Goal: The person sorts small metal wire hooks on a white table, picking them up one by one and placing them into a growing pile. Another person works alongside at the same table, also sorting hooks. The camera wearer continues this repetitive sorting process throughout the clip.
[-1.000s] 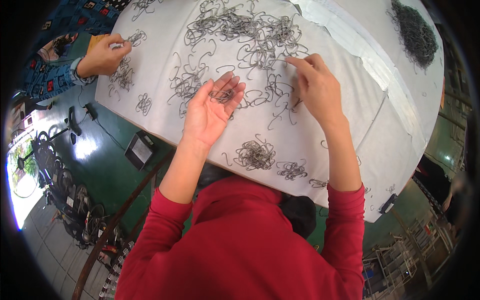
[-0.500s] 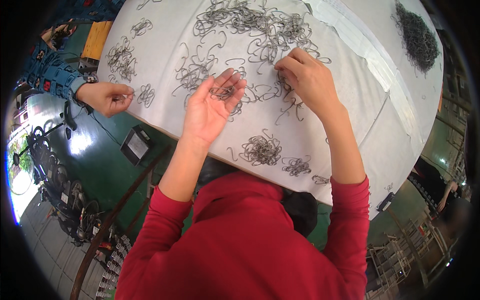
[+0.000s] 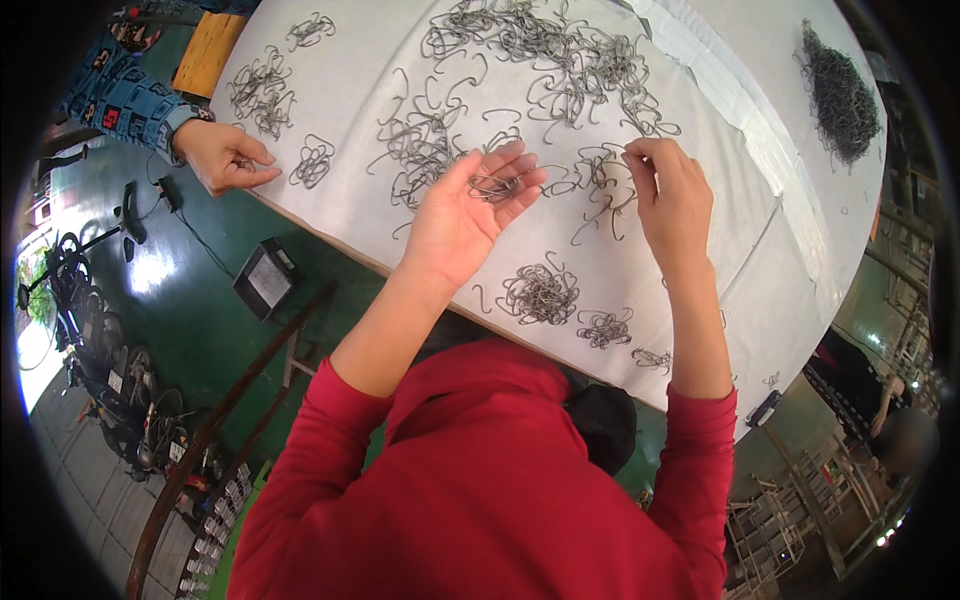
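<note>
Palm up, my left hand [image 3: 462,222] cradles several S-shaped metal wire hooks [image 3: 494,188] on its curled fingers. My right hand [image 3: 672,195] is closed in a pinch, its thumb and index finger at the end of a wire hook. Just left of those fingertips lies a loose group of hooks [image 3: 606,195] on the white-covered table [image 3: 440,300]. More hooks [image 3: 420,150] spread beyond my left hand. Nearer to me are a rounded pile of hooks [image 3: 540,294], a smaller pile [image 3: 605,328] and a few hooks [image 3: 652,359].
A large heap of hooks [image 3: 545,45] lies at the far side, a dense dark heap [image 3: 840,100] at far right. At left, a co-worker's hand [image 3: 226,158] is beside small hook piles [image 3: 314,160]. A black bin [image 3: 268,280] stands on the green floor.
My right hand has drawn back to the right from the hooks, fingers still pinched. The view has shifted slightly. The co-worker's hand has moved a little away from the small pile.
</note>
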`<action>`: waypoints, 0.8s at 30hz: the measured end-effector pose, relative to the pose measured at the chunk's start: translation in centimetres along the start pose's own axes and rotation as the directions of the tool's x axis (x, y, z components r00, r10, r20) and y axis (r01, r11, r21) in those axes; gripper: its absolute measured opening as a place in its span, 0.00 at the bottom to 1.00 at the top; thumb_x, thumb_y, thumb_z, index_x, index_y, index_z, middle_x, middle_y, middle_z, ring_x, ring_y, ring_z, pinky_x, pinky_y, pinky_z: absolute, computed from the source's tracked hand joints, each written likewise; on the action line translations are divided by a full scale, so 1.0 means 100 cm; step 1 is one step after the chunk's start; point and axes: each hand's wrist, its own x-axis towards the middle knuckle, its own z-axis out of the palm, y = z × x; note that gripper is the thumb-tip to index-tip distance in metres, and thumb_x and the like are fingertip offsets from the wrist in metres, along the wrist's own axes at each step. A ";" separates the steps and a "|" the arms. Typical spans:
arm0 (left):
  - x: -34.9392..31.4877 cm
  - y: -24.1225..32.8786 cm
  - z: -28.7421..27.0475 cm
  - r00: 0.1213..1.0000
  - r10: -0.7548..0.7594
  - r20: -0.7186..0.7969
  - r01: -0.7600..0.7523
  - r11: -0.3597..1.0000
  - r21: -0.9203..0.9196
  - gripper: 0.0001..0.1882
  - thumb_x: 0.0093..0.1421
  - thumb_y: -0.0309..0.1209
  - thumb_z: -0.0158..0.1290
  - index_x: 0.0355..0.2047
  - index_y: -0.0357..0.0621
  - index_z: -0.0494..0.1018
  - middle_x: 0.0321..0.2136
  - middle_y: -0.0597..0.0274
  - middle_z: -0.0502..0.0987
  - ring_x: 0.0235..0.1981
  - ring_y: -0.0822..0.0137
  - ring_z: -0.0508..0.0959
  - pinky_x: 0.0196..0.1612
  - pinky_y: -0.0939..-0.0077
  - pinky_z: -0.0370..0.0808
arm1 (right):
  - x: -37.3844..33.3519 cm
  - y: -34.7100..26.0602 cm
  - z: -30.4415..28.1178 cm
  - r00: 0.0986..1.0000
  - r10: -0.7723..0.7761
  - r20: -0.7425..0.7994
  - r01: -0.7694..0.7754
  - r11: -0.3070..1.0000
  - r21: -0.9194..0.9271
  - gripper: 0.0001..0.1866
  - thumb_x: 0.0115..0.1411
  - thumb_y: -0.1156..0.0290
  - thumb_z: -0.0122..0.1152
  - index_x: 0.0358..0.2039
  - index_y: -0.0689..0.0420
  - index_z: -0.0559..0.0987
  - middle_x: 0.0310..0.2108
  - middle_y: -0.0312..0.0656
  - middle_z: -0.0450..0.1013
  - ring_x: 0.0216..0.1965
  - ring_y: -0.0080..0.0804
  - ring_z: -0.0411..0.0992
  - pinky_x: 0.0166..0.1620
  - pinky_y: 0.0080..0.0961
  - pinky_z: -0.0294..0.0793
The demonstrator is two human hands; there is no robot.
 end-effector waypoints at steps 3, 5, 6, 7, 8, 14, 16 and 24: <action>0.005 -0.011 0.008 0.999 -0.047 -0.022 0.048 0.999 0.010 0.21 0.67 0.35 0.38 0.50 0.28 0.64 0.45 0.48 0.71 0.50 0.54 0.72 0.54 0.62 0.71 | -0.006 -0.031 -0.002 0.993 0.110 0.045 -0.119 0.938 0.325 0.05 0.52 0.78 0.60 0.31 0.58 0.76 0.29 0.40 0.74 0.28 0.34 0.72 0.33 0.24 0.71; 0.007 -0.018 0.011 0.997 -0.070 -0.032 0.069 0.997 -0.017 0.21 0.67 0.35 0.37 0.49 0.28 0.65 0.45 0.49 0.71 0.49 0.54 0.72 0.55 0.62 0.70 | -0.004 -0.044 -0.002 0.991 -0.012 0.134 -0.044 0.912 0.407 0.05 0.53 0.78 0.60 0.32 0.59 0.77 0.31 0.40 0.74 0.29 0.35 0.73 0.32 0.23 0.72; 0.009 -0.018 0.006 0.993 -0.116 0.034 0.118 0.993 -0.033 0.20 0.67 0.36 0.37 0.49 0.28 0.65 0.45 0.49 0.71 0.50 0.54 0.71 0.55 0.62 0.70 | -0.001 -0.039 0.005 0.994 -0.020 0.104 -0.020 0.926 0.378 0.07 0.55 0.77 0.57 0.35 0.58 0.78 0.32 0.40 0.73 0.29 0.36 0.72 0.32 0.25 0.72; 0.009 -0.017 0.007 0.994 -0.113 0.012 0.113 0.993 -0.033 0.20 0.67 0.35 0.37 0.49 0.28 0.65 0.45 0.49 0.71 0.50 0.54 0.71 0.55 0.62 0.70 | 0.006 -0.033 0.011 0.996 0.017 0.090 -0.041 0.960 0.278 0.07 0.55 0.77 0.56 0.35 0.56 0.78 0.32 0.40 0.72 0.29 0.36 0.72 0.31 0.26 0.72; 0.008 -0.016 0.007 0.994 -0.111 -0.012 0.111 0.993 -0.032 0.20 0.67 0.35 0.38 0.49 0.28 0.65 0.45 0.49 0.71 0.50 0.54 0.71 0.55 0.62 0.70 | 0.014 -0.027 0.018 0.996 0.056 0.072 -0.068 0.982 0.178 0.08 0.56 0.77 0.55 0.35 0.55 0.79 0.33 0.40 0.71 0.29 0.36 0.72 0.31 0.27 0.72; 0.001 0.002 -0.009 0.999 -0.035 -0.038 0.034 0.999 -0.033 0.20 0.66 0.34 0.39 0.49 0.28 0.65 0.46 0.47 0.71 0.50 0.53 0.71 0.54 0.63 0.71 | 0.013 -0.006 0.030 0.996 -0.034 0.087 0.046 0.990 -0.134 0.12 0.52 0.78 0.55 0.36 0.50 0.80 0.32 0.38 0.69 0.30 0.36 0.71 0.31 0.30 0.72; -0.001 0.011 -0.019 1.000 0.001 -0.015 -0.002 0.999 -0.037 0.20 0.66 0.34 0.39 0.49 0.27 0.65 0.46 0.47 0.71 0.50 0.53 0.71 0.54 0.64 0.72 | 0.007 -0.008 0.026 0.997 0.037 0.073 -0.028 0.994 -0.109 0.13 0.50 0.78 0.56 0.36 0.50 0.79 0.31 0.37 0.69 0.31 0.36 0.71 0.32 0.30 0.72; -0.005 0.028 -0.020 0.998 0.056 -0.023 -0.058 0.997 -0.051 0.19 0.66 0.33 0.38 0.49 0.27 0.65 0.46 0.46 0.71 0.51 0.53 0.71 0.53 0.64 0.72 | 0.027 -0.017 0.044 0.998 0.003 0.060 -0.001 1.000 -0.029 0.13 0.51 0.77 0.58 0.36 0.47 0.80 0.29 0.37 0.68 0.30 0.36 0.71 0.31 0.31 0.72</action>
